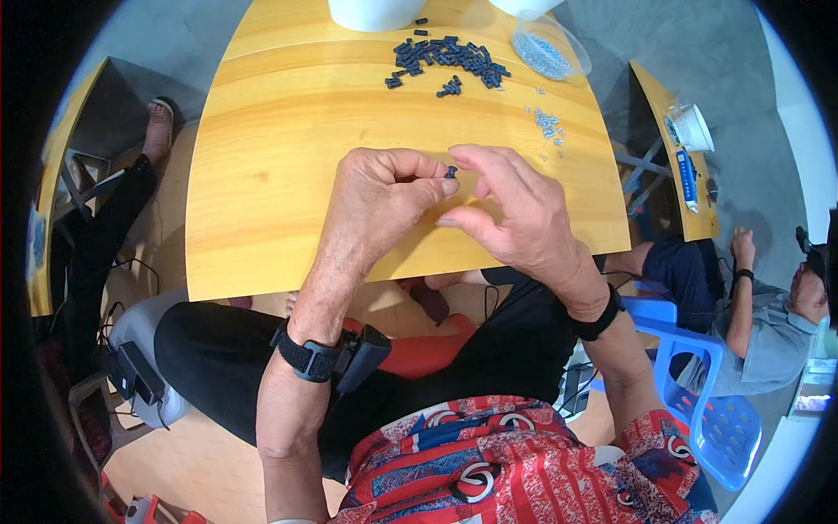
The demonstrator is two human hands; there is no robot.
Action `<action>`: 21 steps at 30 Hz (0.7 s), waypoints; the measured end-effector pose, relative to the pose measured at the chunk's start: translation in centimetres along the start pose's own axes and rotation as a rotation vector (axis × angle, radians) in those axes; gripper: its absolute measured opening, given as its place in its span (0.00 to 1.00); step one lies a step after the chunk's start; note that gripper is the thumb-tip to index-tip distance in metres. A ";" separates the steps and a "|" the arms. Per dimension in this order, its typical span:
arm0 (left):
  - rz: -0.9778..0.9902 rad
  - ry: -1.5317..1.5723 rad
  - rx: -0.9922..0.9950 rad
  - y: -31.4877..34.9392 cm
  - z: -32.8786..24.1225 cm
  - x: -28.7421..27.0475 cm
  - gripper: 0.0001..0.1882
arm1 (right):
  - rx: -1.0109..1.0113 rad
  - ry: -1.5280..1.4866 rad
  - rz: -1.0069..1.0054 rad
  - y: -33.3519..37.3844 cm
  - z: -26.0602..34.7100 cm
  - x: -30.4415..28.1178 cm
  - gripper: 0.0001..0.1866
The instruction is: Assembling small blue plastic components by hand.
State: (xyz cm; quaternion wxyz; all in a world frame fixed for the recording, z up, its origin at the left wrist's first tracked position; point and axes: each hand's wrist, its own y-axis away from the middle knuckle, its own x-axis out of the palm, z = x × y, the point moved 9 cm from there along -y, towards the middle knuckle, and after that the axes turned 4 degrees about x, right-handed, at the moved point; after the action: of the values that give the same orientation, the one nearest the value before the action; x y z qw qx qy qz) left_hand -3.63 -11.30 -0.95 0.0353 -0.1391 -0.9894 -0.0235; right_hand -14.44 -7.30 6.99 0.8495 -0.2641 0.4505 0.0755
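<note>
My left hand (384, 194) pinches a small black plastic piece (451, 172) between thumb and forefinger, above the near part of the wooden table (271, 166). Close beside it on the right is my right hand (519, 203), thumb and fingers apart, with its forefinger near the top of the piece. Nothing shows between the right fingers. Beyond my hands lies a pile of small black plastic pieces (449, 57). A scatter of small silvery screws or pins (548, 125) is on the table to the right of the pile.
A clear plastic tub (543, 54) of small silvery parts stands at the far right, near a white container (377, 10) at the far edge. On the right are a blue plastic chair (711, 410) and a seated person (759, 323) by another table with a white cup (691, 127).
</note>
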 end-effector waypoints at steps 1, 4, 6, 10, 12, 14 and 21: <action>0.001 0.006 -0.012 0.0 -0.1 0.1 0.04 | -0.079 0.093 -0.014 -0.2 0.7 -0.2 0.23; 0.012 -0.004 -0.018 0.0 -0.2 0.4 0.04 | -0.171 0.249 0.007 -0.3 0.7 0.2 0.21; 0.020 -0.020 -0.010 0.0 -0.2 0.5 0.04 | -0.187 0.310 0.041 -0.2 0.5 0.5 0.18; 0.043 -0.130 0.035 -0.2 0.4 0.7 0.05 | -0.299 0.400 0.119 -0.1 1.5 1.1 0.14; 0.051 -0.177 0.079 -0.1 -0.2 0.9 0.06 | -0.298 0.425 0.147 -0.1 1.6 1.2 0.13; 0.038 -0.290 0.027 0.0 -0.2 0.9 0.06 | -0.333 0.406 0.152 0.1 1.7 1.3 0.10; 0.038 -0.225 0.041 0.2 -0.1 1.1 0.07 | -0.427 0.433 0.096 0.1 1.3 1.3 0.10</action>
State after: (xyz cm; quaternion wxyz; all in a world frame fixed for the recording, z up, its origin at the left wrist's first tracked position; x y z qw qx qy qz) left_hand -4.66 -10.82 -0.74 -0.0728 -0.1589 -0.9845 0.0130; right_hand -12.80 -6.69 6.52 0.6545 -0.4249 0.6071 0.1501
